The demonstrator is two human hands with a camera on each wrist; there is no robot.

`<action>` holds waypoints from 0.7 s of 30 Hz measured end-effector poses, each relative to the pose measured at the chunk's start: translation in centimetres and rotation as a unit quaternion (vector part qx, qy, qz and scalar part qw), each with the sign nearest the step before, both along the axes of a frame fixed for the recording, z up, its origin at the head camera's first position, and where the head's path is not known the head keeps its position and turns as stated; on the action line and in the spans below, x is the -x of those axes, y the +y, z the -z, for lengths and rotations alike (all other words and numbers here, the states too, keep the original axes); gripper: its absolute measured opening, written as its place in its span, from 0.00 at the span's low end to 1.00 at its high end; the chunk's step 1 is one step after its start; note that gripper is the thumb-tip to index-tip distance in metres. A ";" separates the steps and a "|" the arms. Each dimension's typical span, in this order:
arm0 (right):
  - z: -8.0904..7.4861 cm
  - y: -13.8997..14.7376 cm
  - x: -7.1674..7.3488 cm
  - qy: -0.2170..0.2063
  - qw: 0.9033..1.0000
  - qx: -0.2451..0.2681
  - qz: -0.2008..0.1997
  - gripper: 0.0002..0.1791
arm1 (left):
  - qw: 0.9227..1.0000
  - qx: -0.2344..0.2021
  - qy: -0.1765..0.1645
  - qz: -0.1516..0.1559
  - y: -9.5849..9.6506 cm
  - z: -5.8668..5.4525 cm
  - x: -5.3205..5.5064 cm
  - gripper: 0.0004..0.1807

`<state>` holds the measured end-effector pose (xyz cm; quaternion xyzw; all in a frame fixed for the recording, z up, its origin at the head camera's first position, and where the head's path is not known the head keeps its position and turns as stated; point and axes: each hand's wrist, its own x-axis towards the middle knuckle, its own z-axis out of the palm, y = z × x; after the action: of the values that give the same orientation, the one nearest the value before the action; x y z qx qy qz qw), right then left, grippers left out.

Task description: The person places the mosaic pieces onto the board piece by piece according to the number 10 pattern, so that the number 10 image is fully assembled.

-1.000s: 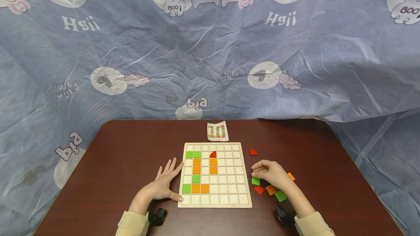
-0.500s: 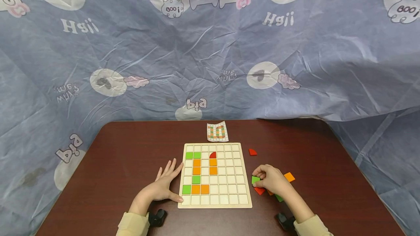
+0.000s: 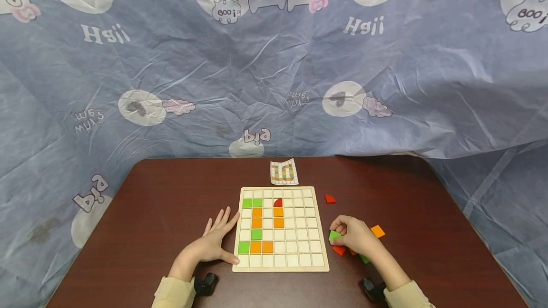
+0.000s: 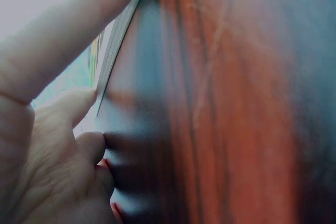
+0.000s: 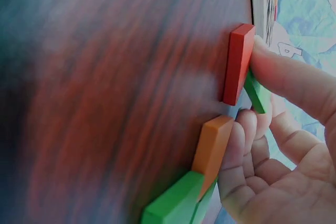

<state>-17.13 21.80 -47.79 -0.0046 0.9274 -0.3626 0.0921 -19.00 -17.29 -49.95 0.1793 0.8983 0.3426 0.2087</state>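
Observation:
My left hand has its fingers spread, with thumb and index fingertips touching the left edge of a pale wooden grid board. Green, orange and red tiles sit in several of the board's cells. To the right of the board, my right hand pinches a green square tile between thumb and fingers. In the right wrist view that green tile stands tilted behind a red quarter-round tile. An orange tile and another green tile lie beside the curled fingers. The palm partly hides this pile from the head view.
A small printed pattern sheet lies behind the board. One red quarter-round tile is apart from the pile, and an orange square lies beyond my right hand. A patterned grey-blue cloth hangs behind the dark table.
My right hand has come down slightly and its thumb has closed on the green tile, which has shifted a little. The left hand stays at the board's edge.

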 end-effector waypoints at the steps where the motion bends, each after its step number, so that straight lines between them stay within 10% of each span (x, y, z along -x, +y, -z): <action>1: 0.0 0.0 0.0 -0.002 1.000 0.007 -0.002 0.15 | 1.000 -0.001 -0.001 0.001 0.0 0.0 0.0 0.66; 21: -1.6 -3.4 1.7 0.001 0.994 0.107 -0.029 0.12 | 1.000 0.002 -0.004 0.003 -0.1 -0.1 0.2 0.67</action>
<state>-18.87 18.44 -46.14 -0.0413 0.8829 -0.4569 0.1004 -19.15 -17.43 -49.90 0.1803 0.8977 0.3407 0.2135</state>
